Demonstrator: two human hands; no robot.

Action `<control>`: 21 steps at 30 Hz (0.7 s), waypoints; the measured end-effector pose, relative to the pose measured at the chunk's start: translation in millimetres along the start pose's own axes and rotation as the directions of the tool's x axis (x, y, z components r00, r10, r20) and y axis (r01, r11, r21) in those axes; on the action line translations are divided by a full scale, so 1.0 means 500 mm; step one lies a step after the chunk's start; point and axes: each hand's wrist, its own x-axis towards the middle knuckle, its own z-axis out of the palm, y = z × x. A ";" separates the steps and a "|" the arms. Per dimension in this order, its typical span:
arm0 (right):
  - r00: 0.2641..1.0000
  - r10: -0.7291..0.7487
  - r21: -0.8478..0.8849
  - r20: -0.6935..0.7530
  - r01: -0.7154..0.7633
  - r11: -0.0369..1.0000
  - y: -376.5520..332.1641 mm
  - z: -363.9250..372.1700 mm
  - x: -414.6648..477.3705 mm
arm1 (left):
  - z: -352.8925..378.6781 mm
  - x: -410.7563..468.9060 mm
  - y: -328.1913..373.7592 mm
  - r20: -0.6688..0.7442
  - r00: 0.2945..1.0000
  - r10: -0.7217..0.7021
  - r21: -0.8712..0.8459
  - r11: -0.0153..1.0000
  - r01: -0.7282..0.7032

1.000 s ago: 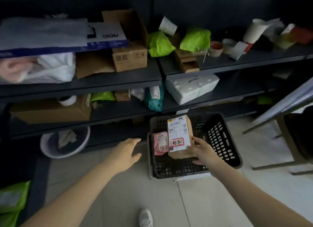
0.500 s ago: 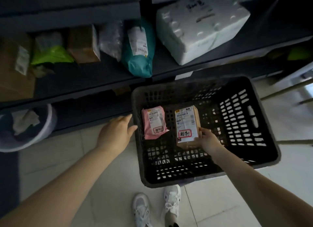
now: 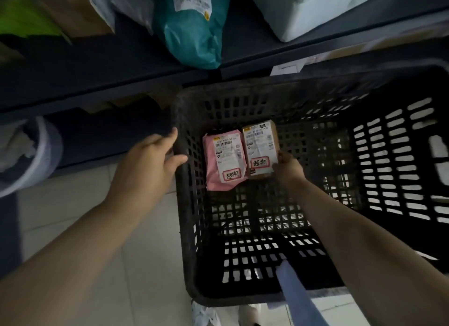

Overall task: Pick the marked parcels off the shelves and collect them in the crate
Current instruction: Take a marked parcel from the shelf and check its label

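The right hand [image 3: 288,166] has lowered the box [image 3: 261,149] into the crate [image 3: 187,204], beside the pink parcel [image 3: 224,159], fingers still pinching its corner. The left hand [image 3: 148,163], fingers spread, rests at the rim. Two marked parcels are now collected.

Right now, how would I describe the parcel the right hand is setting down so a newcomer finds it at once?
Look into the black slatted crate on the floor below the shelves. Two labelled parcels lie side by side on its bottom, near the far left corner. It is the brown cardboard box, the right one, with the right hand at its near right corner; its neighbour is a soft pink mailer bag.
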 end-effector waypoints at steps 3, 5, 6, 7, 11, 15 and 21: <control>1.000 0.009 -0.047 -0.010 -0.009 0.999 0.004 0.006 0.004 | -0.003 0.000 -0.003 0.012 0.999 0.043 0.041 0.998 -0.043; 1.000 -0.020 -0.098 0.020 0.022 0.995 0.006 0.008 0.002 | -0.006 -0.003 -0.003 0.039 0.997 0.072 0.095 0.993 -0.076; 0.999 -0.028 -0.131 0.037 0.032 0.991 0.004 0.008 0.001 | -0.009 -0.004 -0.002 0.050 0.995 0.089 0.130 0.987 -0.094; 0.998 -0.035 -0.164 0.044 0.042 0.986 0.000 0.005 -0.003 | -0.012 -0.004 0.001 0.063 0.993 0.101 0.166 0.980 -0.110; 0.993 -0.083 -0.288 0.087 0.104 0.952 -0.041 -0.031 -0.054 | -0.045 -0.016 0.014 0.144 0.987 0.065 0.320 0.941 -0.109; 0.970 -0.190 -0.425 0.155 0.239 0.873 -0.123 -0.092 -0.148 | -0.136 -0.053 0.027 0.169 0.985 0.028 0.453 0.886 -0.103; 0.837 -0.485 -0.510 0.253 0.541 0.669 -0.311 -0.190 -0.362 | -0.379 -0.145 0.038 0.050 0.997 0.051 0.554 0.830 -0.070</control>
